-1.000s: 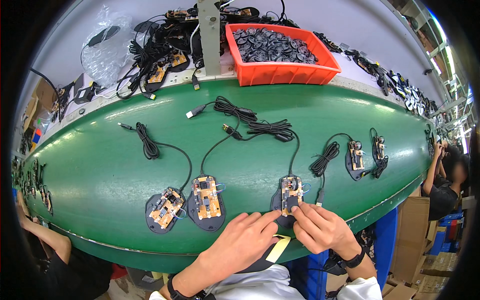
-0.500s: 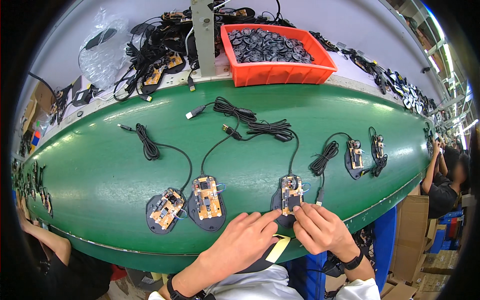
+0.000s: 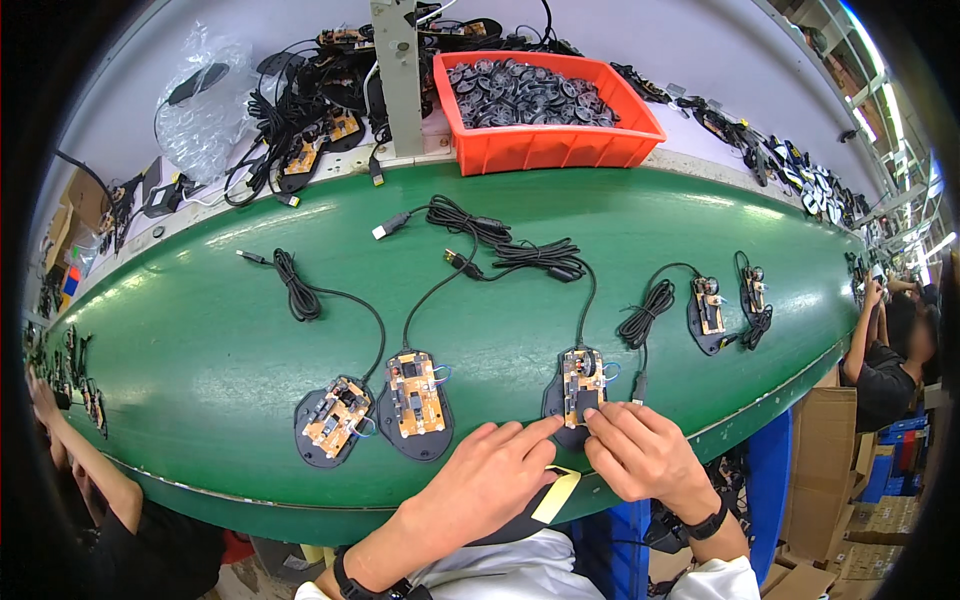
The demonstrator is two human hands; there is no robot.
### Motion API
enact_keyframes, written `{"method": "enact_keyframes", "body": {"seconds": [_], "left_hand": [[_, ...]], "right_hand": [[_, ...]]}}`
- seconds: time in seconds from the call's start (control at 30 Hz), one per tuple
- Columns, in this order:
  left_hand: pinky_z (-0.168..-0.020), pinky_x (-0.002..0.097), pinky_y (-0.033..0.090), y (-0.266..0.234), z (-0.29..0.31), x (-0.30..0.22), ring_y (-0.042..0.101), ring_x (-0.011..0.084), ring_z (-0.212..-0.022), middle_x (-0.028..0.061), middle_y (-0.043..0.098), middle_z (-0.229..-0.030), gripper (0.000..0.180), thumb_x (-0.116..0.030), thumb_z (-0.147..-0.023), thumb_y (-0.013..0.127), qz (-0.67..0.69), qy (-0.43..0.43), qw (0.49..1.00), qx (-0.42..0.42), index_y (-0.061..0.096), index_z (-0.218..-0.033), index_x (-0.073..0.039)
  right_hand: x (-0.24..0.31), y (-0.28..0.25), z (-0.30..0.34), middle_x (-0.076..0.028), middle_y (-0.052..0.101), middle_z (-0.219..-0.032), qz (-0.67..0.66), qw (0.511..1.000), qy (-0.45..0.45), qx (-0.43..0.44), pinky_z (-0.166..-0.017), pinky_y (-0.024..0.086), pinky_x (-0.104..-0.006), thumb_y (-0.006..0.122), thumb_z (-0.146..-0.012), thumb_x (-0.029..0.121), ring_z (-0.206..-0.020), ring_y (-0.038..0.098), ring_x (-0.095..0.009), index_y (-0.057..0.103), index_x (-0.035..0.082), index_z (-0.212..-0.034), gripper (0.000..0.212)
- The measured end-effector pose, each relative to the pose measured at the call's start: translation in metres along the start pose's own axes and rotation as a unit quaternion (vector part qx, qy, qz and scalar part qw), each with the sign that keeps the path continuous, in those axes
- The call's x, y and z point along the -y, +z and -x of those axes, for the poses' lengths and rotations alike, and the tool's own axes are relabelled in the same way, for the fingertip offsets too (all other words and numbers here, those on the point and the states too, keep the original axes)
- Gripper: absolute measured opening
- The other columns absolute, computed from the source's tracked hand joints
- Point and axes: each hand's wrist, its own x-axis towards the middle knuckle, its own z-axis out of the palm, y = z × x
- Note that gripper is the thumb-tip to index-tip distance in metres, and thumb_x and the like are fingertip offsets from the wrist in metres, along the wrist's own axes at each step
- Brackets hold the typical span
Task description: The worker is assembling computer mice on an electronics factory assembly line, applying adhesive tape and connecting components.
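Note:
In front of me a computer mouse base [image 3: 553, 400], black with an orange circuit board and a scroll wheel, lies on the green conveyor belt. My left hand [image 3: 490, 468] has its fingers closed at the lower left edge of this base. Bunched fingers of my right hand [image 3: 645, 452] press at the board's lower right, beside a small black square part [image 3: 587, 398]; the fingertips hide what they pinch. Left of my hands lie a second mouse base [image 3: 415, 405] and a tilted third mouse base [image 3: 335, 422], both with boards and cables attached.
A red bin [image 3: 560, 150] of dark round wheels stands on the ledge beyond the belt [image 3: 190, 370]. Coiled cables [image 3: 535, 255] lie mid-belt, and two more mouse assemblies [image 3: 708, 315] at right. A yellow strip [image 3: 557, 496] hangs below my hands. Co-workers sit at both sides.
My right fingers have shifted slightly on the board, uncovering more of the black square part. My left hand stays nearly still. The co-worker's arm at left has moved.

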Motion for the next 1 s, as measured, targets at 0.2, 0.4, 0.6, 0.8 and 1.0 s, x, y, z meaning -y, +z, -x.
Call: {"method": "enact_keyframes", "body": {"seconds": [0.2, 0.4, 0.6, 0.8, 1.0], "left_hand": [[-0.082, 0.0427, 0.057, 0.001, 0.0, -0.001, 0.07, 0.0281, -0.096, 0.0161, 0.064, -0.137, 0.028, -0.021, -0.09, 0.078, -0.006, 0.024, 1.0, -0.007, 0.058, -0.09, -0.001], [-0.079, 0.0432, 0.057, 0.003, -0.009, -0.012, 0.071, 0.0284, -0.096, 0.0185, 0.06, -0.14, 0.031, -0.024, -0.092, 0.075, -0.027, 0.057, 0.998, 0.029, 0.054, -0.088, -0.001], [-0.076, 0.0445, 0.057, 0.01, -0.009, -0.01, 0.073, 0.0301, -0.091, 0.0224, 0.059, -0.142, 0.031, -0.024, -0.093, 0.074, -0.04, 0.044, 0.997, 0.044, 0.055, -0.09, -0.001], [-0.074, 0.0452, 0.058, 0.014, -0.005, -0.007, 0.074, 0.0308, -0.09, 0.0245, 0.058, -0.142, 0.03, -0.024, -0.093, 0.074, -0.031, 0.042, 0.998, 0.029, 0.055, -0.09, 0.0], [-0.073, 0.0483, 0.059, 0.01, -0.011, -0.006, 0.073, 0.0371, -0.084, 0.0267, 0.057, -0.144, 0.031, -0.022, -0.091, 0.076, 0.006, 0.029, 0.998, 0.049, 0.056, -0.089, 0.002]], "right_hand": [[0.009, -0.005, -0.006, -0.017, 0.074, -0.101, -0.08, 0.992, 0.093, -0.012, -0.076, 0.059, -0.0378, 0.069, -0.075, 0.009, -0.089, 0.071, -0.028, 0.069, 0.0, -0.097, 0.024], [-0.006, -0.001, 0.001, -0.013, 0.073, -0.095, -0.259, 0.925, 0.261, -0.092, -0.071, 0.056, -0.0379, 0.074, -0.076, -0.005, -0.083, 0.068, -0.03, 0.07, -0.001, -0.099, 0.023], [-0.009, 0.013, -0.003, -0.007, 0.063, -0.089, -0.229, 0.928, 0.282, -0.081, -0.065, 0.051, -0.0368, 0.082, -0.08, 0.005, -0.08, 0.059, -0.026, 0.077, 0.006, -0.103, 0.024], [-0.008, 0.013, -0.009, -0.004, 0.053, -0.091, -0.112, 0.962, 0.246, -0.029, -0.072, 0.044, -0.039, 0.08, -0.083, 0.012, -0.09, 0.053, -0.027, 0.08, 0.013, -0.107, 0.024], [0.003, 0.034, -0.009, -0.005, 0.05, -0.108, -0.229, 0.847, 0.475, -0.07, -0.096, 0.033, -0.045, 0.084, -0.078, 0.016, -0.112, 0.043, -0.027, 0.076, 0.013, -0.091, 0.015]]}}
